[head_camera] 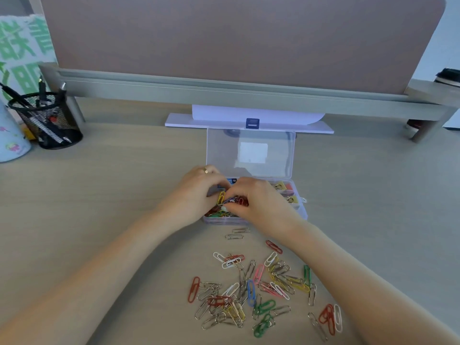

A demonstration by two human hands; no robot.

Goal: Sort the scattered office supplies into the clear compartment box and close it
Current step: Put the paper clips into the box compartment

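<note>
The clear compartment box (302, 215) lies on the desk with its lid (251, 153) open and tipped back. My left hand (196, 195) and my right hand (258, 200) meet over its left compartment, fingers pinched on a bunch of coloured paper clips (232, 200). More clips lie in that compartment beneath them. The right compartments hold yellow and orange binder clips (282, 186). A scatter of loose paper clips (256, 292) in several colours covers the desk in front of the box, between my forearms.
A black mesh pen holder (47, 120) with pens stands at the back left beside a pale cup (11, 143). A white stand (249, 123) sits right behind the box under the partition shelf (224, 88). A dark-lidded cup (448, 77) rests on the shelf's right end.
</note>
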